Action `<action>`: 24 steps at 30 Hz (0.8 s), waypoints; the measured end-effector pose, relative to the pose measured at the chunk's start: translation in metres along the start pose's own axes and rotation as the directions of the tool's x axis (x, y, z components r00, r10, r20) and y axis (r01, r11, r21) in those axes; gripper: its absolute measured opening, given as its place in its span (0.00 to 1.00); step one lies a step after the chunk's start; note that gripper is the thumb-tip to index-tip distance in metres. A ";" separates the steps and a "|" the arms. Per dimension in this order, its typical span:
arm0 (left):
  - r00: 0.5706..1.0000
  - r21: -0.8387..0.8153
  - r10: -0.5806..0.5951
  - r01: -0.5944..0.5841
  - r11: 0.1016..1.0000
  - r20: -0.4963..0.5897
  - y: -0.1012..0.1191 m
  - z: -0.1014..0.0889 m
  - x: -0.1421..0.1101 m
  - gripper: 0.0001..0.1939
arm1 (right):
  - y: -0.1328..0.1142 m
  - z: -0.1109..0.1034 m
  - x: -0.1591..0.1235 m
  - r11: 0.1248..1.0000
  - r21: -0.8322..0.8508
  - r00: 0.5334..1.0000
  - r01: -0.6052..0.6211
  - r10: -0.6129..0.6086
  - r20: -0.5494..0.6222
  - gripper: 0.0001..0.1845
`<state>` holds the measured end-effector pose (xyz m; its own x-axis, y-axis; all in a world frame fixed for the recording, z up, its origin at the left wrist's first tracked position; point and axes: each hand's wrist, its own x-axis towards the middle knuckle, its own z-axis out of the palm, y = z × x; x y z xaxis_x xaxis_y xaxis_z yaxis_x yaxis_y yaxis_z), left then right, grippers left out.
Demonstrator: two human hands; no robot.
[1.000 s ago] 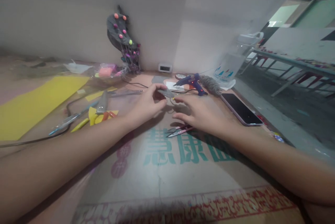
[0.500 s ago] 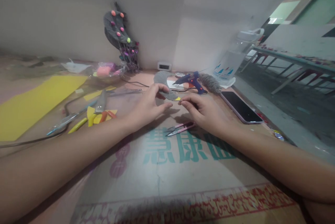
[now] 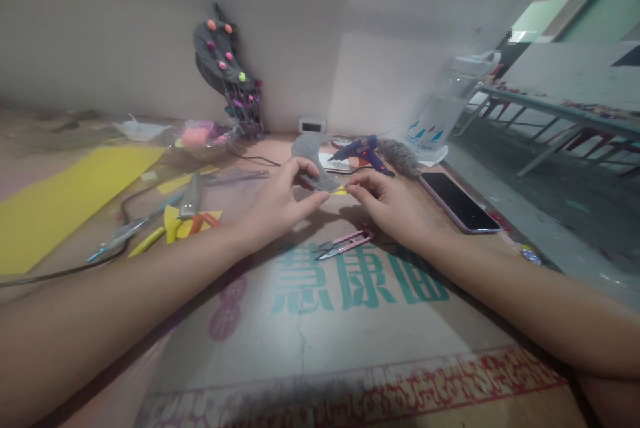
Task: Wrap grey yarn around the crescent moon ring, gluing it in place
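Note:
My left hand (image 3: 287, 198) has its fingers curled round a grey, fuzzy crescent (image 3: 306, 146) that looks wrapped in yarn. A bare yellow tip (image 3: 341, 191) shows at the crescent's lower right end. Right beside that tip, my right hand (image 3: 377, 200) pinches thumb and forefinger together. What lies between those fingertips is too small to make out. Below the hands, pink-handled thread snips (image 3: 345, 244) lie on the printed board. A blue glue gun (image 3: 361, 152) stands just behind, its small red light showing, with a bundle of grey yarn (image 3: 401, 157) to its right.
At right are a phone (image 3: 460, 203) and a clear water bottle (image 3: 433, 118). Pliers (image 3: 189, 205), yellow sheets (image 3: 75, 195) and a cable lie at left. A grey moon ornament with pompoms (image 3: 215, 58) leans on the wall near a small digital clock (image 3: 312, 126).
My right hand has shifted slightly beside the yellow tip, and the crescent is turned a little, showing more of its grey face. The snips now show more fully.

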<state>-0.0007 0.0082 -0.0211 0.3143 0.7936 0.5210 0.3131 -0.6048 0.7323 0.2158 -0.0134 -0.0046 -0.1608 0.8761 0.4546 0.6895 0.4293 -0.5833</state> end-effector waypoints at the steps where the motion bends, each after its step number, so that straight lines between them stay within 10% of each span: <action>1: 1.000 -0.006 0.003 -0.003 1.000 0.002 0.001 0.000 0.000 0.13 | 0.003 0.002 0.000 1.000 0.030 1.000 0.005 -0.006 0.009 0.08; 24: 0.996 -0.076 -0.080 0.083 0.994 0.048 0.000 -0.004 0.005 0.04 | 0.008 0.008 -0.001 0.998 0.053 0.997 0.040 -0.044 0.068 0.09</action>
<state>-0.0026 0.0119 -0.0168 0.3310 0.8351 0.4395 0.2694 -0.5300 0.8041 0.2156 -0.0092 -0.0154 -0.2386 0.8694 0.4328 0.6444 0.4751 -0.5992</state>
